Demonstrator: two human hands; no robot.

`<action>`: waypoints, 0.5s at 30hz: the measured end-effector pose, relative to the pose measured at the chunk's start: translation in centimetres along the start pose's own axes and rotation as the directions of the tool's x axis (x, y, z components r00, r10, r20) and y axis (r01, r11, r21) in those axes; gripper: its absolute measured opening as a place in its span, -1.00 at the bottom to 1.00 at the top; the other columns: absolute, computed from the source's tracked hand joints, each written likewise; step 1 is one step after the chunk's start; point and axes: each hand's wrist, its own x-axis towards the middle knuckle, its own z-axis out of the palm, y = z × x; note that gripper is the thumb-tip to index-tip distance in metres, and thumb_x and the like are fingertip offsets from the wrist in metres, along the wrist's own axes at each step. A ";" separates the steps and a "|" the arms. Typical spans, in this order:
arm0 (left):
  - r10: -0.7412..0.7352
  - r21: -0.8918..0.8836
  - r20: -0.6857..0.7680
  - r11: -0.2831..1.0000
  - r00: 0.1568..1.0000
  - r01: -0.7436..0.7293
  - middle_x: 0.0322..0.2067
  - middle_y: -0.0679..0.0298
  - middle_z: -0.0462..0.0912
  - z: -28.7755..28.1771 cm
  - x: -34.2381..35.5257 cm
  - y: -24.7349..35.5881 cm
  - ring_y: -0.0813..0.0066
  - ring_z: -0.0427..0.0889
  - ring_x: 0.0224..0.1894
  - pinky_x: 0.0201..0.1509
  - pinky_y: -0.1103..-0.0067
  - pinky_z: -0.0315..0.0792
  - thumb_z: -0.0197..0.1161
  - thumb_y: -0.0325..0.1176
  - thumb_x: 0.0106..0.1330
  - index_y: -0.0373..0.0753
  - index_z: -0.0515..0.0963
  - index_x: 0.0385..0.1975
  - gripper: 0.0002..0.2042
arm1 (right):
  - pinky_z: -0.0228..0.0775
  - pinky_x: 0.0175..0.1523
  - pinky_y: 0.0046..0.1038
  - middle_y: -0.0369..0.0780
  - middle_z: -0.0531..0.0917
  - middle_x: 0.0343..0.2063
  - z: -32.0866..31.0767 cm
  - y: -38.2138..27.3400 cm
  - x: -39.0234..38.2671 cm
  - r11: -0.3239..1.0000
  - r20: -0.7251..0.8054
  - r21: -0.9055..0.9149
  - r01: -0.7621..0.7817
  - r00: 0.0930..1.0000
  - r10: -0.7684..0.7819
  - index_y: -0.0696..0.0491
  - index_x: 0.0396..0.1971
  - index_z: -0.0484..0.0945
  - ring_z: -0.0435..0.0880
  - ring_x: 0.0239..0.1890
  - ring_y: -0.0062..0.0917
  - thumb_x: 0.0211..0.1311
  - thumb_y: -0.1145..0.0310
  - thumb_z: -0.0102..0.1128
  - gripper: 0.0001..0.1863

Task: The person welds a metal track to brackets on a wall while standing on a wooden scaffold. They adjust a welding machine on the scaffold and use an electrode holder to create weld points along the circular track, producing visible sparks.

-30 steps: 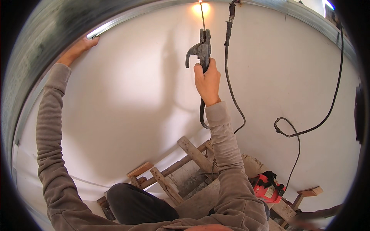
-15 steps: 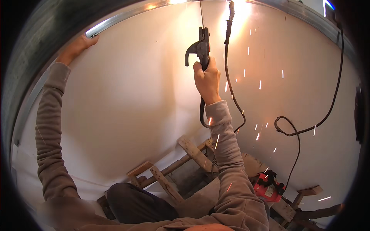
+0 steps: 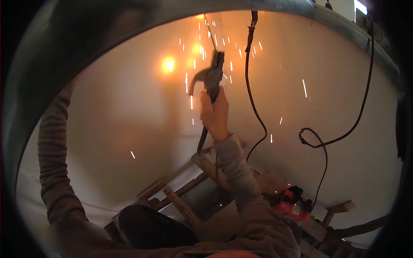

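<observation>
My right hand [image 3: 215, 114] is closed round the handle of a black welding electrode holder [image 3: 214, 73]. A thin welding rod [image 3: 210, 32] stands out of its jaws and reaches up toward a metal bar [image 3: 258, 5] along the top. Bright sparks fall around the rod and holder, and an orange glow [image 3: 168, 64] shows on the pale wall to the left. The holder's cable [image 3: 202, 139] hangs below my hand. At the left, my raised sleeved forearm [image 3: 53, 146] runs up to a dark curved rim; the fingers of that hand are hidden behind it.
A second black cable [image 3: 248, 69] hangs from the top bar, and a looped one [image 3: 344, 139] lies to its right. Below are a red box-shaped machine [image 3: 294, 206], wooden planks [image 3: 183, 206] and my dark-trousered knee [image 3: 150, 228].
My right hand has come down and left with the holder, which now tilts. The white glare by the hanging cable is gone, and the scene is dimmer. My left hand has passed from sight.
</observation>
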 end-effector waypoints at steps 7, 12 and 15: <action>-0.026 -0.067 0.008 0.997 1.000 0.026 -0.01 0.10 0.70 1.5 0.0 -1.2 0.29 0.65 0.04 0.22 0.42 0.43 0.42 -0.02 0.27 -0.40 0.54 0.17 -0.38 | 0.35 -0.44 -0.46 -0.23 0.59 -0.57 -0.6 -3.8 -0.5 0.993 0.019 0.083 -0.083 0.996 0.082 0.26 -0.01 0.46 0.50 -0.57 -0.61 0.44 0.23 0.12 -0.62; -0.009 -0.102 -0.040 0.995 0.999 0.005 0.03 0.10 0.68 2.2 -0.4 0.2 0.30 0.64 0.08 0.25 0.42 0.42 0.41 -0.04 0.29 -0.39 0.52 0.19 -0.39 | 0.30 -0.64 -0.52 -0.31 0.49 -0.62 -1.1 -5.9 1.0 0.998 0.010 -0.045 -0.032 0.999 0.033 0.21 -0.23 0.44 0.44 -0.71 -0.70 0.36 0.36 0.05 -0.81; -0.003 -0.080 -0.067 0.997 0.998 -0.002 0.06 0.10 0.67 0.8 -1.0 0.4 0.31 0.63 0.10 0.27 0.43 0.41 0.41 -0.05 0.29 -0.39 0.52 0.21 -0.39 | 0.34 -0.42 -0.47 -0.29 0.50 -0.59 -1.9 -6.5 -1.2 0.981 0.059 -0.196 0.005 0.998 0.007 0.21 -0.14 0.44 0.47 -0.55 -0.63 0.36 0.35 0.09 -0.77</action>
